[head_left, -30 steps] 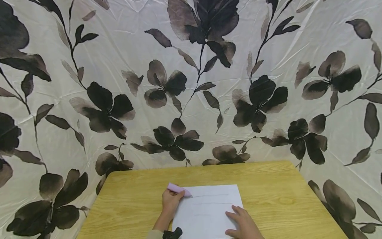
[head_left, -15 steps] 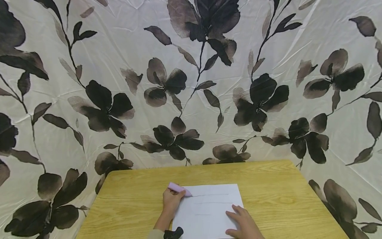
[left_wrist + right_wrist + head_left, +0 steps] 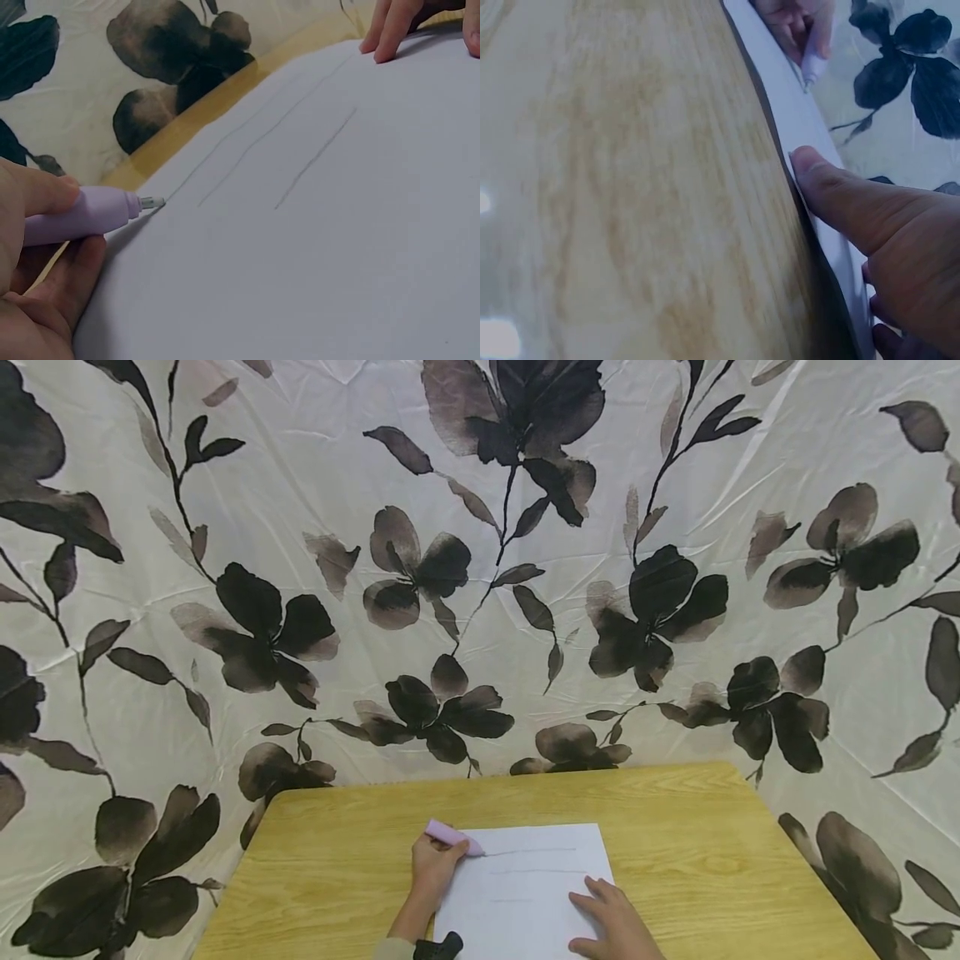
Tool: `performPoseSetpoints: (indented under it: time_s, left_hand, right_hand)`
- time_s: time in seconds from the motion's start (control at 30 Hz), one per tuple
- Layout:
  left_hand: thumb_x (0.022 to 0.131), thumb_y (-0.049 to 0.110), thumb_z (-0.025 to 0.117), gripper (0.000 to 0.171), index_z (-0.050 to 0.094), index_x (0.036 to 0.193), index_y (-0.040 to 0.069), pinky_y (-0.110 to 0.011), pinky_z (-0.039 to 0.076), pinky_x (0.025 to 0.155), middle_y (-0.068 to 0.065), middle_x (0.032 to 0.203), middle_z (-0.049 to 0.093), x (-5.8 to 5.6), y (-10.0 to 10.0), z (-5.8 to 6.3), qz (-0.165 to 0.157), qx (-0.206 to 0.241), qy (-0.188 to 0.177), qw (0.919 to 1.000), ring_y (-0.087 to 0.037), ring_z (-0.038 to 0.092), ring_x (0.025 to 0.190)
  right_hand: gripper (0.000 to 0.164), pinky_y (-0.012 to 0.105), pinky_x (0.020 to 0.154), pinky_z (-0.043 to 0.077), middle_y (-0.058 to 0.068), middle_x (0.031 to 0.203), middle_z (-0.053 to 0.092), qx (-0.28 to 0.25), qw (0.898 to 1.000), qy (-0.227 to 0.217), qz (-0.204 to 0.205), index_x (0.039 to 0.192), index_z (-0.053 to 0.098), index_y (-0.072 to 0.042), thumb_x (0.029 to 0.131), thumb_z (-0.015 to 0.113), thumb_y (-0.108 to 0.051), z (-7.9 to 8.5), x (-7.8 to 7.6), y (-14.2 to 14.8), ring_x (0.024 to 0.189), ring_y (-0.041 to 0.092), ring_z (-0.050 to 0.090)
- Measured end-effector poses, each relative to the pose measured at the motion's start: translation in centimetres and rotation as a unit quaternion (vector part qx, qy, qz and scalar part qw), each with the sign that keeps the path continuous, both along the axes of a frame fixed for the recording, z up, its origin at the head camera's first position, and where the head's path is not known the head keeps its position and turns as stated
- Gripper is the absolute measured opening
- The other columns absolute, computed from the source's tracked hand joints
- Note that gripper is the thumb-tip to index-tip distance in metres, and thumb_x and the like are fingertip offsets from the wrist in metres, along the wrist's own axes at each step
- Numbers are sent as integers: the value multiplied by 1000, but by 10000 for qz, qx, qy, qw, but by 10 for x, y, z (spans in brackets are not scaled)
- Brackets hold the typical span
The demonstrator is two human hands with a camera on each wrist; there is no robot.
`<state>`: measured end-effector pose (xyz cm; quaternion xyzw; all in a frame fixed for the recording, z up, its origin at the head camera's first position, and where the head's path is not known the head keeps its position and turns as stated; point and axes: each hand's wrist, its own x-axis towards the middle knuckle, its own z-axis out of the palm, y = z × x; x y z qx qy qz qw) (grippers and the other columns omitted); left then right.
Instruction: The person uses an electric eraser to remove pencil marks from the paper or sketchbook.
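Note:
A sheet of white paper (image 3: 510, 931) with several thin pencil lines lies on the wooden table (image 3: 697, 843). My left hand (image 3: 432, 864) pinches a thick lilac electric eraser (image 3: 450, 835) between thumb and fingers at the paper's upper left. In the left wrist view, the electric eraser (image 3: 90, 215) has a pale tip in a narrow holder, and this tip meets the left end of the farthest line (image 3: 202, 163). My right hand (image 3: 617, 920) rests with spread fingers on the paper's right side. The right wrist view shows its thumb (image 3: 832, 184) lying at the sheet's near edge.
Behind the table hangs a pale cloth (image 3: 555, 643) printed with dark flowers and leaves. The table's far edge runs close to it. A black strap (image 3: 438, 946) is around my left wrist, beside a beige sleeve (image 3: 393, 948).

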<state>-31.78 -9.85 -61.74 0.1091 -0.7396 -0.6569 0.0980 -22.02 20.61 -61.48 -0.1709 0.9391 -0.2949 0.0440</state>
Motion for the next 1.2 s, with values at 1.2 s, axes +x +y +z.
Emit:
performPoseSetpoints:
  time_s: [1.2]
  left_hand:
    - [80, 0, 76, 45, 55, 119, -9, -35, 53, 81, -17, 106, 65, 0, 1, -1, -120, -51, 54, 9999, -27, 62, 99]
  right_hand:
    - [67, 64, 97, 36, 22, 137, 48, -223, 9987, 460, 16, 126, 64, -10, 74, 76, -52, -9, 2, 3, 127, 50, 39]
